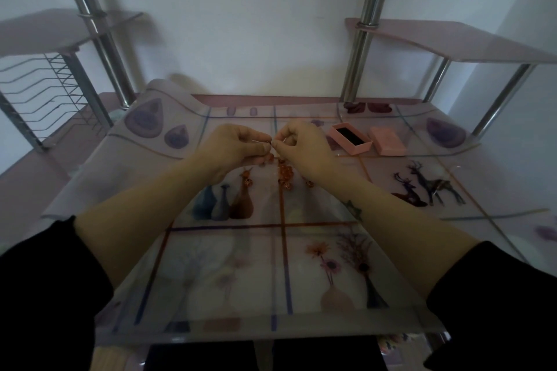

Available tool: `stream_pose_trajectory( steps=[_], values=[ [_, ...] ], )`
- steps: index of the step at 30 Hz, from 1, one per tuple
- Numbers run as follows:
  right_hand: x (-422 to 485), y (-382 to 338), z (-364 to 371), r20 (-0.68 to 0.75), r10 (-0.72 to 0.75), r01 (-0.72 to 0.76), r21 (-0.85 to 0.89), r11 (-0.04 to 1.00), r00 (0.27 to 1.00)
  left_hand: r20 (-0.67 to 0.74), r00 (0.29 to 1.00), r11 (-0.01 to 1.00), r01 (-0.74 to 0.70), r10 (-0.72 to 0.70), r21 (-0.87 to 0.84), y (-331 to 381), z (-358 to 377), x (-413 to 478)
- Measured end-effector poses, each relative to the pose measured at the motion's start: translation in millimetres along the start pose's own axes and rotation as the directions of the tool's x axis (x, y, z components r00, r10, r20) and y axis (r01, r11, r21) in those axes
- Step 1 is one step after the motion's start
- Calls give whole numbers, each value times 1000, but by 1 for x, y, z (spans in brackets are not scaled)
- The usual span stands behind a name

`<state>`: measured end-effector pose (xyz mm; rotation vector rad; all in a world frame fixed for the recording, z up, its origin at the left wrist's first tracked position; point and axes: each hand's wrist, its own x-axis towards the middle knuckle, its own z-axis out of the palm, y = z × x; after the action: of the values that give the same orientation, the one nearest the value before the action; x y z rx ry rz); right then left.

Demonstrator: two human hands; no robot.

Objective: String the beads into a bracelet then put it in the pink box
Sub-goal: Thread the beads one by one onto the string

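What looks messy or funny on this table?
Orange beads lie scattered loose in the middle of the mat. The mat's far left edge curls up. The pink box stands open, its lid beside it.

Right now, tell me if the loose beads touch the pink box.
Apart: head view shows the beads lying well left of and nearer than the box.

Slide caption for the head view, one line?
Left hand and right hand pinch thread over orange beads; open pink box, lid beside it.

Loose orange beads (pixel 284 173) lie scattered; the open pink box (pixel 361 148) stands apart to their right
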<state>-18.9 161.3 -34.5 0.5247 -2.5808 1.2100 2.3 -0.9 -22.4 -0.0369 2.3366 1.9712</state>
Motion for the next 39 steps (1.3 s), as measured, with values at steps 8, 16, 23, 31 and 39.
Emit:
stream_pose_trajectory(
  steps=[8,16,23,31,39],
  values=[
    [-5,-3,-4,44,43,-48,117,992,998,-36,999,993,24,-28,-114,0,1,-1],
    [-6,-3,-6,124,11,-34,186,982,992,-8,998,987,68,-70,-143,-3,0,1],
    [-6,-6,-7,163,22,-62,245,968,986,-35,991,961,117,-129,-251,-1,3,1],
    [-5,-3,-8,142,43,-68,177,982,989,-163,985,997,-43,53,59,-3,1,5],
    [-3,-12,-17,240,129,-217,391,895,962,-117,986,992,-119,122,27,11,2,6]
  ],
)
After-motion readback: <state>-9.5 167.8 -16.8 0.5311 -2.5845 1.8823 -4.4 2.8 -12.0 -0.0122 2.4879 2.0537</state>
